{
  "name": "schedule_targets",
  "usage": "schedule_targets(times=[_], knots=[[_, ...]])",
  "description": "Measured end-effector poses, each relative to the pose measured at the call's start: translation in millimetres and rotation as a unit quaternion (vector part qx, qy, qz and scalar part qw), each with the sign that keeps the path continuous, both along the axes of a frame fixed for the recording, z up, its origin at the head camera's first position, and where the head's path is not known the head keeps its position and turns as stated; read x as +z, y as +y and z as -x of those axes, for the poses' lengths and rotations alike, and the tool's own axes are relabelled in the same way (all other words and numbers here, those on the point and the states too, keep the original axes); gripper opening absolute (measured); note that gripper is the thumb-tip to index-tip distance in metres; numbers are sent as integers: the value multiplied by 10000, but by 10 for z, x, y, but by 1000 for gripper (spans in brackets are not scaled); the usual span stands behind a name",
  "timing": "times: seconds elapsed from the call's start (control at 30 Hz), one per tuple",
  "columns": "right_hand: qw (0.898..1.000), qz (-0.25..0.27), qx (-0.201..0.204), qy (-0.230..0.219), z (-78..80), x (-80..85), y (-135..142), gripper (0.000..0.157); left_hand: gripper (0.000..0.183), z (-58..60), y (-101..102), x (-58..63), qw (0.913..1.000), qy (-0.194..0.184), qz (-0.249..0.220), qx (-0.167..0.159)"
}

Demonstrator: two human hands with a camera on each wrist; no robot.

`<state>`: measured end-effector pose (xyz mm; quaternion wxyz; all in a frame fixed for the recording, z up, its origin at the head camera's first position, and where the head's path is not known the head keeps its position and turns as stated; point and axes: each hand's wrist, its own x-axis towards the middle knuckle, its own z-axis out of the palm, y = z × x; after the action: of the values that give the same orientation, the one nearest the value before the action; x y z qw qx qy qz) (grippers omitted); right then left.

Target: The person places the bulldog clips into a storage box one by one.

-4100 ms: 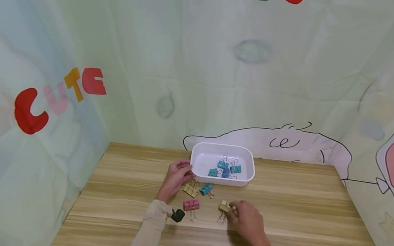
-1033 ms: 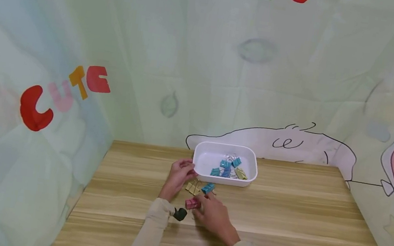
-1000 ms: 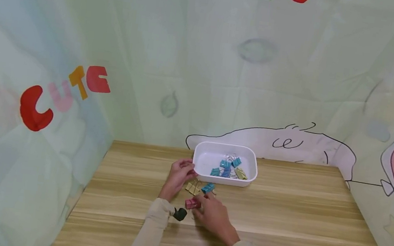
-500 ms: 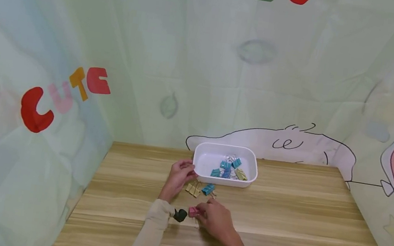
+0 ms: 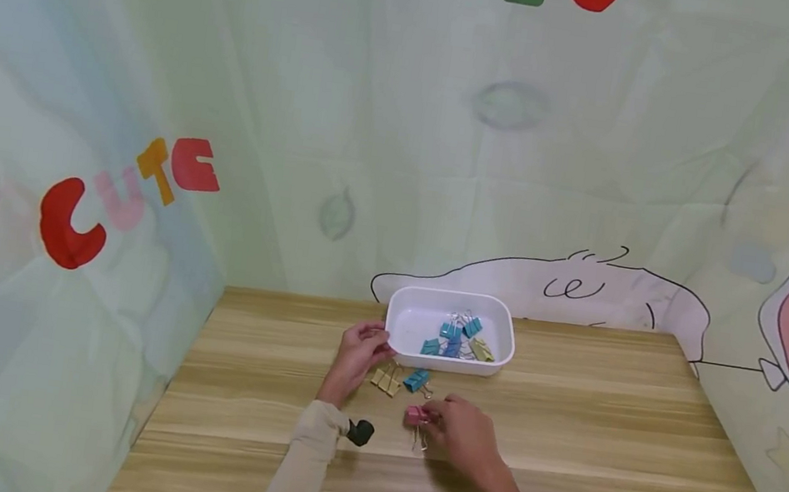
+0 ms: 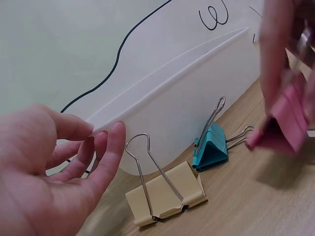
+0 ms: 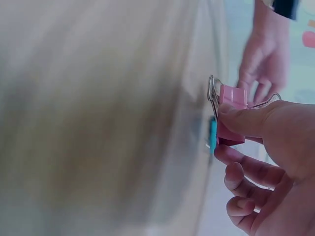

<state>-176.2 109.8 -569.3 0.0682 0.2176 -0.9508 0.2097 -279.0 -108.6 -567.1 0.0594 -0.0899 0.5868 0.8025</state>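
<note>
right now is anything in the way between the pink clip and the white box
Yes, low down: the loose blue clip lies on the table between the pink clip and the white box. The loose yellow clip lies left of it, off the straight line. Nothing visible blocks the way above, so a lift should probably clear it.

Pink clip point(image 5: 413, 415) rightward, yellow clip point(image 5: 482, 350) into tray point(image 5: 446, 365)

Left hand point(image 5: 352, 358) pinching, right hand point(image 5: 472, 438) pinching too (lower fingers point(image 7: 246, 189) loosely curled)
</note>
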Motion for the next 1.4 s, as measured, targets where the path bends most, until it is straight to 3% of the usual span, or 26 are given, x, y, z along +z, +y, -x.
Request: schedule_targets(times=[0.43,0.7,0.87,1.2,1.4], knots=[[9968,-333,-66,718,453,514,63,12,37,-1,-6,-9,9999,56,-103,-18],[9978,-567,-142,315,830,773,-73,18,36,-15,-8,-33,9999,9,-32,-121],[9971,-722,-138,195,978,774,-137,18,36,-15,-9,-39,9998,94,-69,-135],[9969,-764,-124,148,1099,752,-208,21,33,-9,3,-13,9998,126,-153,-52],[9946,-997,-266,67,1074,688,-237,43,33,-13,-9,-12,9998,97,-183,-48]])
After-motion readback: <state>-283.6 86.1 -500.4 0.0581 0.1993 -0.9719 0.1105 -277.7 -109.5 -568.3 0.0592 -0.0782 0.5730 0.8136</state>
